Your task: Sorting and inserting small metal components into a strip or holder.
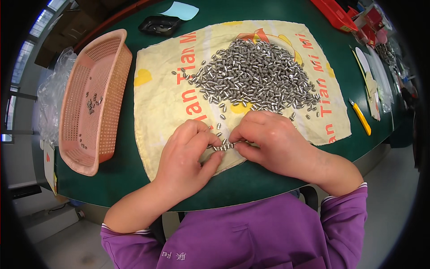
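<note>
A large heap of small silvery metal parts (255, 74), short and ribbed, lies on a pale yellow printed cloth (154, 105). Near the cloth's front edge, a short row of the same metal parts (223, 146) is pinched between my two hands. My left hand (186, 150) is closed on the row's left end with thumb and fingers. At the right end, the thumb and forefinger of my right hand (268, 139) close on it. A few loose parts (219, 127) lie between the heap and my fingers. My fingertips partly hide the row.
To the left stands a pink mesh basket (96, 154) with a few metal parts inside. A black tray (160, 25) and a light blue sheet (181, 10) lie at the back. A yellow utility knife (360, 119) rests at the right, and a red basket (333, 15) is at the far right.
</note>
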{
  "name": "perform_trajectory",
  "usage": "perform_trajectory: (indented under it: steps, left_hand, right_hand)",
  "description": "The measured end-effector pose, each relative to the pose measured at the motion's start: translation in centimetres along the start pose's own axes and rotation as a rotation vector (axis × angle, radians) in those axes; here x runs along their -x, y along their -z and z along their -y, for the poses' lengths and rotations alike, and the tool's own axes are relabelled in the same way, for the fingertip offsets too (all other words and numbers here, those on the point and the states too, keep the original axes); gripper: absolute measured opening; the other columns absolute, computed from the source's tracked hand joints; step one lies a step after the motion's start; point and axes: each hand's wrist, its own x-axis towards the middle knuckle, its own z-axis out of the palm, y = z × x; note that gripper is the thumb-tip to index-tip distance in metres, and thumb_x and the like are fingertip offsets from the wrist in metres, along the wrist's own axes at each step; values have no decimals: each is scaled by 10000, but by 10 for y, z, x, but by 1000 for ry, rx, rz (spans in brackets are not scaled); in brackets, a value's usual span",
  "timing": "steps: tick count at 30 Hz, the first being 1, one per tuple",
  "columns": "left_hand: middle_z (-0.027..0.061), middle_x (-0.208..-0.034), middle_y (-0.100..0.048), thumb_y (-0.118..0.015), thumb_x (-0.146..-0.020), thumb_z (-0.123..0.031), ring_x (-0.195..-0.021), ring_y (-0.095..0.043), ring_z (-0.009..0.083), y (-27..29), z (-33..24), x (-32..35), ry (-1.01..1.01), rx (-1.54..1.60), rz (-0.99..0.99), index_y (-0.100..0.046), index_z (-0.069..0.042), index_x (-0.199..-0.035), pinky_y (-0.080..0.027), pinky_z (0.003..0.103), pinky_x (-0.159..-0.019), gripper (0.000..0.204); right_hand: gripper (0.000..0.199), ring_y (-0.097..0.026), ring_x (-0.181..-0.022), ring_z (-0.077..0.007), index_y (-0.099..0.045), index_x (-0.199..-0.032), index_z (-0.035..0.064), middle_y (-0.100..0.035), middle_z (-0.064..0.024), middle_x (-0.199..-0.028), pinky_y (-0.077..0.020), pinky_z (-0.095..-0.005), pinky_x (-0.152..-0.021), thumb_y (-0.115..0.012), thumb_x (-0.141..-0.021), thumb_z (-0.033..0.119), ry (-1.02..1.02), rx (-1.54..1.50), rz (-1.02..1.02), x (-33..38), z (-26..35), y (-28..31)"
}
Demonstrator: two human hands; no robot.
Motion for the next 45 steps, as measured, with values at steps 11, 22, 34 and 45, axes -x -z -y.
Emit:
perform_trajectory:
  steps: [11,22,34,45]
  left_hand:
    - [115,-1015,-570,-818,-750,-39,-926,-609,321,3,-1,1,37,66,5,-629,-45,-947,-507,406,-764,273]
    - [101,-1021,-550,-790,-773,-14,-786,-623,246,6,3,1,-30,107,8,-654,-58,-915,-498,369,-697,202]
    - [115,-1116,-553,-811,-783,10,-937,-659,232,8,4,3,3,101,79,-692,-36,-958,-536,341,-786,217]
    - [112,-1100,-567,-811,-779,1,-1022,-650,276,9,5,2,17,114,76,-694,-43,-955,-540,361,-819,216]
  right_hand:
    - [174,-638,-861,-287,-728,-981,83,-606,-71,-872,-544,-404,-739,-734,-808,81,106,56,18,-1,0,7]
    - [313,-600,-862,-219,-768,-1110,93,-577,-27,-893,-518,-354,-708,-680,-811,120,238,254,141,4,0,21]
    - [468,-595,-865,-218,-695,-1291,100,-591,-46,-976,-520,-332,-733,-644,-826,130,203,389,154,22,15,19]
    - [484,-571,-931,-226,-677,-1337,150,-568,-47,-1021,-490,-347,-790,-634,-855,139,118,444,179,29,15,21]
